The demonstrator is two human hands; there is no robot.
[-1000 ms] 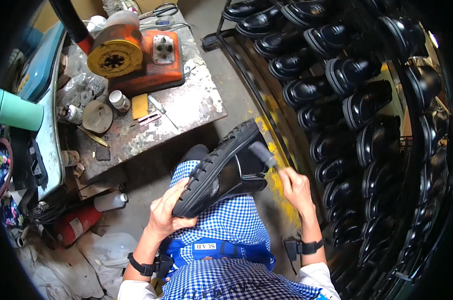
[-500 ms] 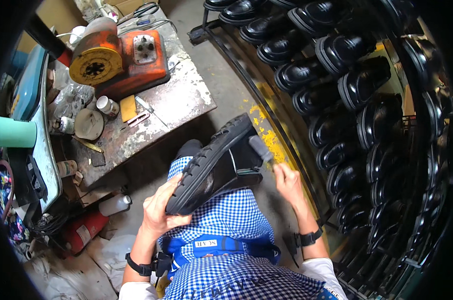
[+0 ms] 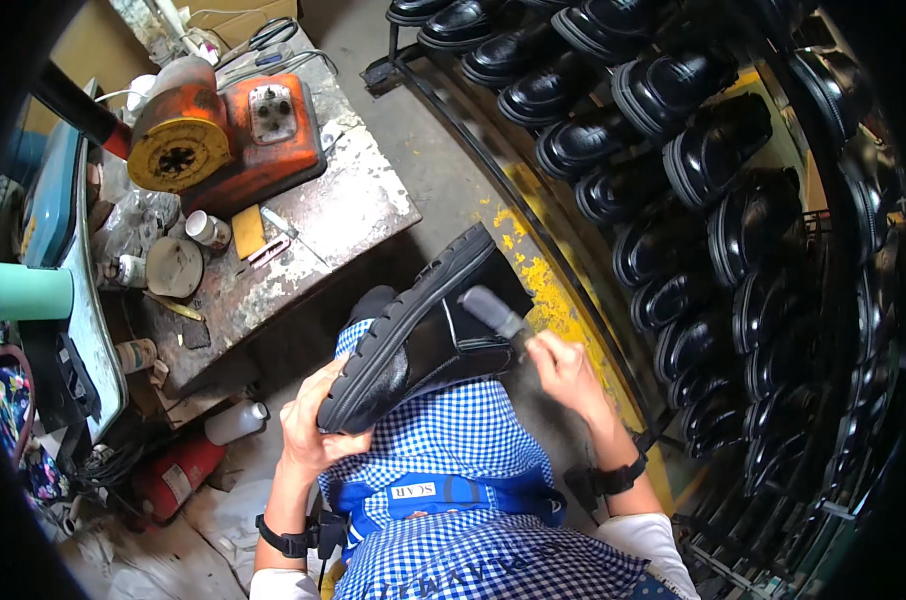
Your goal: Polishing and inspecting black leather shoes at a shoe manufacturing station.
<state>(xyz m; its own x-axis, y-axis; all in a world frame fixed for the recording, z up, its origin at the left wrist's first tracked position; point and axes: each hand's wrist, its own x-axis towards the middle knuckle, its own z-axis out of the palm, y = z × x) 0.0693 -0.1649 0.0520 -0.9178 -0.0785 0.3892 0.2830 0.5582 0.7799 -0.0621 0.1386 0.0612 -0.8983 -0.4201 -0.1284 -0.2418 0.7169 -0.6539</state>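
Observation:
A black leather shoe (image 3: 423, 345) with a thick ridged sole lies tilted over my lap, sole side facing up and left. My left hand (image 3: 315, 425) grips it around the toe end, thumb underneath and fingers along the sole edge. In my right hand (image 3: 565, 372), closed beside the heel end, is a short brush-like tool (image 3: 491, 310) with a rounded grey head and a lighter band. The tool's head overlaps the shoe's upper near a light line; whether it touches the leather I cannot tell. My fist hides its handle.
On the left stands a worn workbench (image 3: 368, 200) bearing an orange machine (image 3: 273, 120), a white jar (image 3: 208, 230), a yellow block (image 3: 248, 232) and a cutter (image 3: 270, 250). A rack (image 3: 473, 150) of black shoes (image 3: 673, 85) fills the right. A red bottle (image 3: 178, 480) lies below the bench.
My right hand has brought the tool leftward, from beside the shoe to over its upper. The shoe and my left hand have shifted slightly left.

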